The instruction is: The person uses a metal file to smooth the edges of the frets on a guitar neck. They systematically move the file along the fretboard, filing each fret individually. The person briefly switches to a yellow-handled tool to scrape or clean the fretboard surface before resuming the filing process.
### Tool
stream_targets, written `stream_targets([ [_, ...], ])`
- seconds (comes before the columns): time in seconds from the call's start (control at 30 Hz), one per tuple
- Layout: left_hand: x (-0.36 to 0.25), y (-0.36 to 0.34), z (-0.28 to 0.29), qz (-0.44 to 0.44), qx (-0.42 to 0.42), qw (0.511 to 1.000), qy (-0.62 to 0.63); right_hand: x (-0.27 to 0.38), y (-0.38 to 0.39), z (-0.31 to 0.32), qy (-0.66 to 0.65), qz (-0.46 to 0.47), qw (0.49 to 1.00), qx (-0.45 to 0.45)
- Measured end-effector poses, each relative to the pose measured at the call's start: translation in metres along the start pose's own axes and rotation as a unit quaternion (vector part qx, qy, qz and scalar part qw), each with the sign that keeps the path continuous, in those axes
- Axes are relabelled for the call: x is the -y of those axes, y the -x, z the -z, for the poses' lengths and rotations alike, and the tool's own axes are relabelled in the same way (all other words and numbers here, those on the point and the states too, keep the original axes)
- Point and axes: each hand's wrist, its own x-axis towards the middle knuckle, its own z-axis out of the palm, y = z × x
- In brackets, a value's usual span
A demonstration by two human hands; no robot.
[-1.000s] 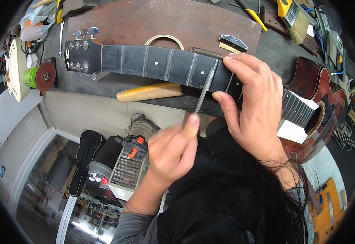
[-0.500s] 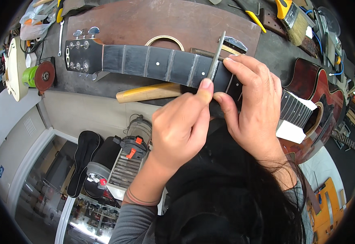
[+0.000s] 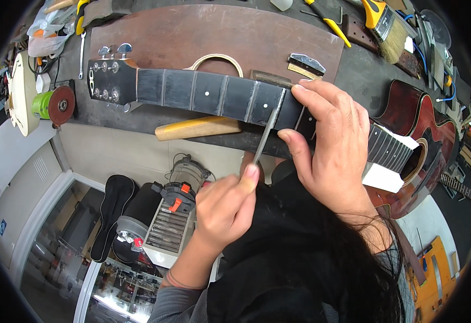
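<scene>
A guitar neck (image 3: 208, 94) with a dark, taped fretboard lies across the bench, its headstock at the left. My left hand (image 3: 226, 207) is closed round the near end of a slim metal file (image 3: 265, 137). The file's far end rests against a bare fret strip on the neck. On the neck's right part, my right hand (image 3: 335, 142) grips it, fingers over the far edge and thumb at the near edge. Beneath the neck lies a pale wooden-handled tool (image 3: 198, 128), partly hidden.
A brown board (image 3: 214, 32) covers the bench behind the neck. A wide brush (image 3: 389, 35) and a yellow-handled tool (image 3: 330, 24) lie at the far right. A red guitar body (image 3: 413, 113) stands to the right, and a red disc (image 3: 62, 105) sits at the left.
My left hand has drawn back toward me and slightly left, bringing the file with it. The file's far end has dropped from beyond the neck onto it. My right hand stays nearly still.
</scene>
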Motion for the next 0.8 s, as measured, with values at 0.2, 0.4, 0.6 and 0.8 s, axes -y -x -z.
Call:
stream_targets([
  [0.2,-0.003,-0.064,-0.016,-0.001,-0.018,1.0,0.023,-0.001,-0.001,-0.005,0.006,0.013,1.0,-0.015],
  [0.4,-0.009,-0.017,0.0,0.025,0.003,1.0,0.007,-0.002,-0.002,-0.003,0.009,0.003,1.0,-0.007],
  [0.6,-0.009,-0.063,-0.014,0.024,-0.006,1.0,0.011,-0.003,-0.001,-0.004,0.009,0.008,1.0,-0.011],
  [0.8,-0.012,-0.028,-0.003,0.036,-0.001,0.999,0.014,-0.002,-0.001,-0.002,0.002,0.004,1.0,-0.007],
])
